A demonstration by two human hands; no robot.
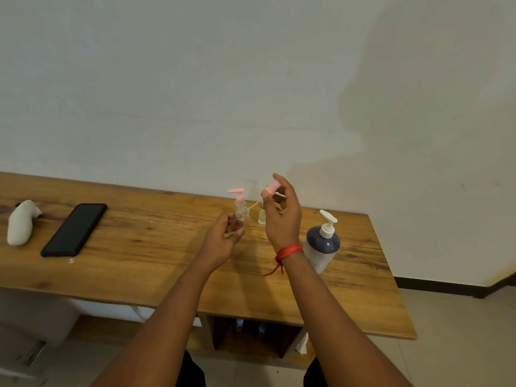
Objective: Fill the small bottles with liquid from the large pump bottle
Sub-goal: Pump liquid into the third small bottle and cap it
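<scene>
One large pump bottle (321, 247) stands on the right part of the wooden table (139, 255). It has a white pump and a body that is dark blue above and white below. Any print on it is too small to read.

Two pink pump tops show. One sits on a small clear bottle (240, 203), which stands upright near the table's far edge, left of the large bottle. The right hand (282, 219) pinches the loose pump top (272, 188) between thumb and fingertips. Its thin dip tube (252, 205) slants down and left toward the clear bottle.

A second small bottle (262, 217) holds yellowish liquid and stands half hidden behind the right hand.

The left hand (220, 241) is raised with its fingers curled toward clear plastic at the base of the capped bottle. Whether it grasps a separate clear bottle there cannot be told, so the count of small bottles is two for certain.

One red thread (289, 251) is tied round the right wrist.

At the far left lie one black phone (74, 229) with a dark screen and one white rounded object (20, 223). No writing shows on either.
</scene>
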